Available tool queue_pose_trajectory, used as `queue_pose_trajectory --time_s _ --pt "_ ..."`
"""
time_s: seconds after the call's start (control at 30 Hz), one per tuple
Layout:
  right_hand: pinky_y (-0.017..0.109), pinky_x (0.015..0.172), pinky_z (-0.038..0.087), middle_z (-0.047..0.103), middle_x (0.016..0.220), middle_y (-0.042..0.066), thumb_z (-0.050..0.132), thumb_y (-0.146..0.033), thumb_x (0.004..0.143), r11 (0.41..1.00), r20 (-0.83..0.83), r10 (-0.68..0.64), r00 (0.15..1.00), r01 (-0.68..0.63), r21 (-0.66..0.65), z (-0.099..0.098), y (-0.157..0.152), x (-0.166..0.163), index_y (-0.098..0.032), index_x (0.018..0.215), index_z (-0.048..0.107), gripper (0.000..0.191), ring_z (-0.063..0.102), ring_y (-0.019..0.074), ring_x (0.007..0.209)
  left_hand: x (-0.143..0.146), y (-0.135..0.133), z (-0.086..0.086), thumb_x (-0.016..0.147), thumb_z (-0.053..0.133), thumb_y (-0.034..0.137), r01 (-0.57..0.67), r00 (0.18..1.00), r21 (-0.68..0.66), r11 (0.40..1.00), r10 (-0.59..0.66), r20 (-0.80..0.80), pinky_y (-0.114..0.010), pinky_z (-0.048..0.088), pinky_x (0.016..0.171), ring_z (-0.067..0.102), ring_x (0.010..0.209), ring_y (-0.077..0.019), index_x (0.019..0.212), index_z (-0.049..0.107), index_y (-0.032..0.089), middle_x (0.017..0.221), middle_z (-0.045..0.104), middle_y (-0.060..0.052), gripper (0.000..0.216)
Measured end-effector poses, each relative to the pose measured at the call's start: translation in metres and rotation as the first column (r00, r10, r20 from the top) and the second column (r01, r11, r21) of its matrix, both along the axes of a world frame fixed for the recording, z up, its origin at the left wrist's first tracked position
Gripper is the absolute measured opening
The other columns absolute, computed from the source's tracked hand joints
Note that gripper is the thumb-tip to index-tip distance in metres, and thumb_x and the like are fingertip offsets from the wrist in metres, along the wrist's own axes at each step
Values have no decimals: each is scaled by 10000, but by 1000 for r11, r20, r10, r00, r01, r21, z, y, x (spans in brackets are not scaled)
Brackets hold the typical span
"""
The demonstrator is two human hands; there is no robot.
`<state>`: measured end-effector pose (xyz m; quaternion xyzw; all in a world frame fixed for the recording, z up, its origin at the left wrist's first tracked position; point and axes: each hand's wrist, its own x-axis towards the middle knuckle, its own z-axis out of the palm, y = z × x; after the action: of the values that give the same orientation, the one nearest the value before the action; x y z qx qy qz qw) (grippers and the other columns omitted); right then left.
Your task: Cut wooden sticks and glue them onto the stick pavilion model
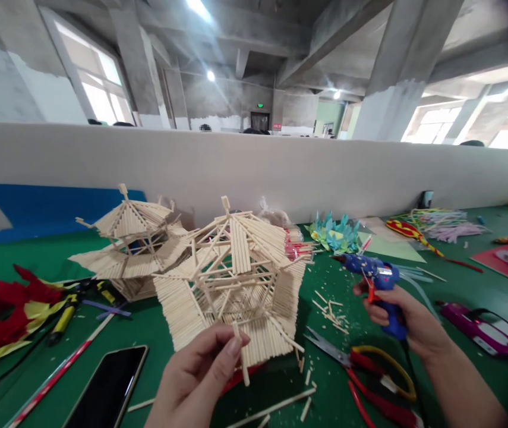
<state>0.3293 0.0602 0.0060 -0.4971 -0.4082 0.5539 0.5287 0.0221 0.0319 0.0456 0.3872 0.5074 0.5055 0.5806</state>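
Between thumb and fingers, my left hand (209, 371) pinches a short wooden stick (245, 370), close in front of a pavilion model (242, 249) built from wooden sticks. One roof face of this model is partly covered and gaps show its frame. My right hand (396, 309) is wrapped round the handle of a blue glue gun (372, 270), a finger at the orange trigger. Its nozzle points left toward the model. A second stick pavilion (133, 238) stands behind to the left.
Scissors (338, 351) and red-handled pliers (382, 386) lie front right, near scattered stick pieces (331, 312). A phone (109, 386) lies front left. A purple device (480, 327) is at the right. Blue folded paper (334, 232) sits behind, before a white partition (254, 172).
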Motion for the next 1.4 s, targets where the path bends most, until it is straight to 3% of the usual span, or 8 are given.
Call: queue_pose_trajectory --time_s 0.23,0.37,0.57,0.67,0.77,0.87,1.1,1.4 --pt "260 564 493 605 838 12 492 -319 882 952 297 11 955 81 -295 -70 37 32 -129 956 564 216 582 102 636 8 -3 1 631 723 378 113 993 -28 993 -112 23 -213 434 565 549 623 -130 664 680 181 651 644 -5 204" --pt "359 721 511 584 1068 64 516 -288 873 943 506 55 861 122 -311 -78 55 16 -147 1098 530 266 603 170 863 12 -1 1 647 714 362 142 986 -71 987 -135 97 -259 443 620 567 632 -141 666 662 175 640 627 0 195" --pt "384 775 445 626 855 82 619 -330 766 981 777 -58 627 179 -71 -30 34 -7 -128 859 614 222 581 248 847 12 6 -6 653 723 319 158 970 -95 983 -137 200 -252 432 622 517 578 -103 678 686 145 639 635 -12 179" --pt "327 761 454 629 866 36 555 -418 785 996 794 -83 602 22 87 7 1 -38 -215 994 585 293 588 209 809 16 11 -5 676 706 322 218 956 -94 971 -193 221 -229 400 590 453 526 -75 665 688 144 560 571 21 179" --pt "328 806 468 613 1018 66 588 -418 764 847 819 -131 559 -365 385 40 -23 -79 -242 1155 511 436 575 217 930 21 15 0 678 700 336 286 936 -75 955 -262 233 -197 347 525 408 488 -59 641 677 151 527 541 36 190" --pt "375 917 422 505 1234 124 689 -503 633 693 854 -150 498 -564 450 60 -26 -110 -209 1260 432 739 476 278 1122 23 18 6 656 709 361 302 933 -74 951 -278 229 -177 276 459 377 455 -55 612 662 159 488 511 48 213" --pt "360 940 403 443 1256 125 694 -466 650 551 844 -202 497 -655 517 71 -3 -126 -183 1211 456 672 413 259 1179 17 28 12 589 749 403 296 937 -7 955 -289 198 -196 285 460 392 473 -75 567 656 160 478 506 43 261" --pt "424 967 362 375 1271 79 673 -437 694 555 771 -343 537 -546 627 81 32 -122 -257 1216 448 596 354 254 1188 13 31 9 618 757 337 202 896 69 977 -213 390 -168 341 504 408 487 -57 671 722 187 516 552 39 163"
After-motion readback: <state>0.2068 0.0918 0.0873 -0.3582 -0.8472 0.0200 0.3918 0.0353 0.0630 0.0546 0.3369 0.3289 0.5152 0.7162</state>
